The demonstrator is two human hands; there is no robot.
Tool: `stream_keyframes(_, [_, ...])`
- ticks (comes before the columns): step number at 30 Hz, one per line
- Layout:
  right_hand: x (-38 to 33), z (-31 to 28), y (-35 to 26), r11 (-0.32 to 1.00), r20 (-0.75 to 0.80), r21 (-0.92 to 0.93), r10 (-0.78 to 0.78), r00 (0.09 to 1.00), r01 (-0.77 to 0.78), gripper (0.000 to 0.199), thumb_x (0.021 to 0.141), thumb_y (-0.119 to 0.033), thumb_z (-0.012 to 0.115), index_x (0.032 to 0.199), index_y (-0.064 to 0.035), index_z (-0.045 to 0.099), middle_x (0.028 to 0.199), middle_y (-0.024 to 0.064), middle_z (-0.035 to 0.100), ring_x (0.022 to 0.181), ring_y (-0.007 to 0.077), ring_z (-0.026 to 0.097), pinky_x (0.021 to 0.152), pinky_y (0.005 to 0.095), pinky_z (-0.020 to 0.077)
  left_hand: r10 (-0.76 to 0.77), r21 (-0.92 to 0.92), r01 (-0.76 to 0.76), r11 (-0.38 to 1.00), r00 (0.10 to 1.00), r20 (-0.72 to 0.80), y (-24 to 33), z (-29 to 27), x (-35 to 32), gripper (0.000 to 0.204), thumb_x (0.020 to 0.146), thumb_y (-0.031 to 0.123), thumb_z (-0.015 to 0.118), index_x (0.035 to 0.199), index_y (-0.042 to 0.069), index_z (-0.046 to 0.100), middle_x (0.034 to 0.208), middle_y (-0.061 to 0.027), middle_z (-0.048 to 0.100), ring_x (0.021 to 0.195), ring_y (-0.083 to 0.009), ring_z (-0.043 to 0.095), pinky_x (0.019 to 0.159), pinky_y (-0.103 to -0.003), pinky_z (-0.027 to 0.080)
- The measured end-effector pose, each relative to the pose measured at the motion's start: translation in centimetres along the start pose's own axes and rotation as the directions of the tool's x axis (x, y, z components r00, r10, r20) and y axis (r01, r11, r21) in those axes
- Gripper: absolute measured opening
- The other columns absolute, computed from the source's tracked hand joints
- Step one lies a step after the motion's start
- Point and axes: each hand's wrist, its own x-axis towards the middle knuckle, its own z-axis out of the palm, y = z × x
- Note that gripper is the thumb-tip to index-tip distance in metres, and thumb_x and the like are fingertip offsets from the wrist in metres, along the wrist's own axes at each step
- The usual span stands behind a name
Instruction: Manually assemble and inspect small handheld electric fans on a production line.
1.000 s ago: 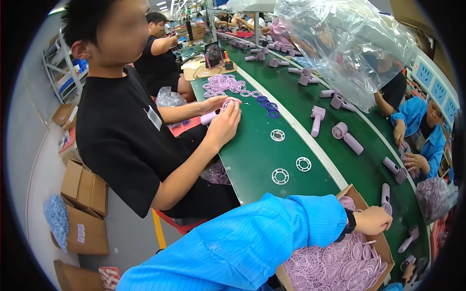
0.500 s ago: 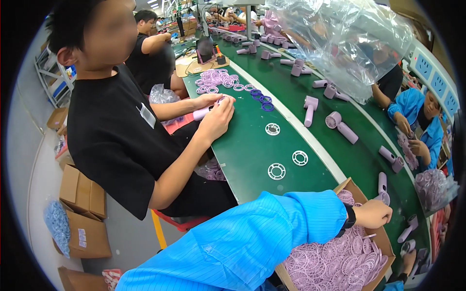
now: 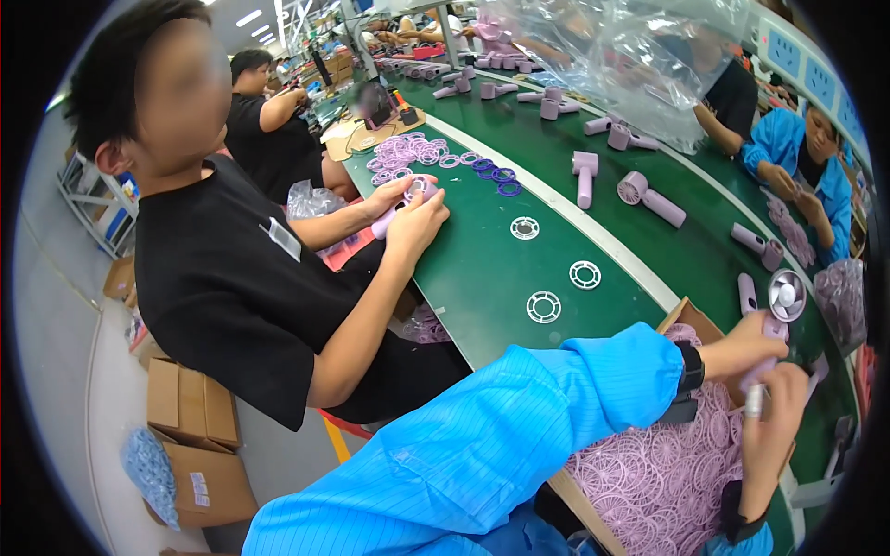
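Observation:
My left hand [image 3: 742, 350], in a bright blue sleeve, reaches across the box of parts and grips a pale purple handheld fan [image 3: 773, 326]. The fan's round head [image 3: 787, 295] is up, with the blades bare to view. My right hand [image 3: 779, 417] is close below, its fingers curled by the lower end of the handle; one finger wears a white wrap. Beside that hand shows a thin pale purple piece [image 3: 818, 371]; whether the fingers pinch it or the handle is unclear. Beneath both hands, an open cardboard box [image 3: 579, 508] holds many pale purple fan grilles [image 3: 649, 482].
Along the green conveyor [image 3: 640, 250] lie several purple fans [image 3: 652, 199]. White rings [image 3: 543, 307], dark purple rings [image 3: 508, 188] and a pile of pale purple rings [image 3: 408, 153] lie on the green table. A seated co-worker [image 3: 232, 278] handles a purple fan at left.
My left hand has gone from above the box, fingers curled, to gripping the fan at the conveyor. My right hand has risen from the lower right edge to join it. The view has shifted slightly.

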Motion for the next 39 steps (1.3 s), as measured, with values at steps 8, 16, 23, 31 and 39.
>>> stream_keyframes(8, [-4.8, 2.7, 1.5, 0.951, 0.626, 0.120, 0.150, 0.766, -0.284, 0.051, 0.066, -0.013, 0.071, 0.114, -0.0099, 0.055, 0.115, 0.0193, 0.047, 0.110, 0.0396, 0.048, 0.095, 0.0418, 0.0405, 0.014, 0.099, -0.005, 0.995, 0.995, -0.099, 1.1, 1.7, -1.1, 0.104, 0.072, -0.006, 0.061, 0.148, 0.021, -0.006, 0.117, -0.0158, 0.050, 0.079, -0.0196, 0.060, 0.056, -0.029, 0.053])
stream_keyframes(16, [-2.3, 5.6, 2.3, 0.945, 0.487, 0.239, 0.081, 0.869, -0.222, 0.028, 0.072, -0.009, 0.064, 0.100, -0.0057, 0.063, 0.090, 0.0154, 0.061, 0.089, 0.0339, 0.059, 0.079, 0.0428, 0.0467, -0.106, 0.185, 0.143, 0.972, 0.975, -0.197, 3.2, -1.5, -1.5, 0.098, 0.078, 0.006, 0.068, 0.147, 0.023, -0.001, 0.096, -0.0123, 0.062, 0.068, -0.0197, 0.064, 0.052, -0.032, 0.052])
stream_keyframes(23, [-2.6, 4.7, 4.3, 0.884, 0.608, 0.354, 0.030, 0.794, -0.305, 0.016, 0.078, -0.011, 0.063, 0.092, -0.0032, 0.062, 0.084, 0.0107, 0.062, 0.083, 0.0252, 0.062, 0.073, 0.0379, 0.0484, -0.179, 0.202, 0.207, 0.957, 0.972, -0.150, 3.9, -0.5, -1.6, 0.097, 0.080, 0.007, 0.066, 0.147, 0.018, -0.003, 0.107, -0.0132, 0.059, 0.073, -0.0192, 0.065, 0.054, -0.029, 0.052])
stream_keyframes(31, [-1.6, 2.8, 5.7, 0.172, 0.295, 0.891, 0.481, 0.826, -0.419, 0.009, 0.089, -0.005, 0.056, 0.097, -0.0042, 0.052, 0.091, 0.0045, 0.062, 0.088, 0.0159, 0.062, 0.078, 0.0303, 0.0512, -0.094, 0.033, 0.098, 0.995, 0.989, -0.116, 3.9, -0.9, -1.5, 0.096, 0.081, 0.007, 0.066, 0.147, 0.018, -0.002, 0.110, -0.0133, 0.057, 0.086, -0.0182, 0.063, 0.060, -0.030, 0.054])
stream_keyframes(39, [-1.4, 3.4, 6.3, 0.217, 0.069, 0.938, 0.647, 0.760, -0.270, 0.014, 0.087, 0.002, 0.056, 0.097, -0.0035, 0.048, 0.100, 0.0070, 0.057, 0.093, 0.0164, 0.060, 0.080, 0.0297, 0.0530, 0.112, 0.189, -0.112, 0.975, 0.994, 0.014, 4.9, 1.2, -2.7, 0.101, 0.075, -0.002, 0.070, 0.148, 0.014, 0.001, 0.120, -0.0123, 0.048, 0.098, -0.0189, 0.059, 0.076, -0.031, 0.053])
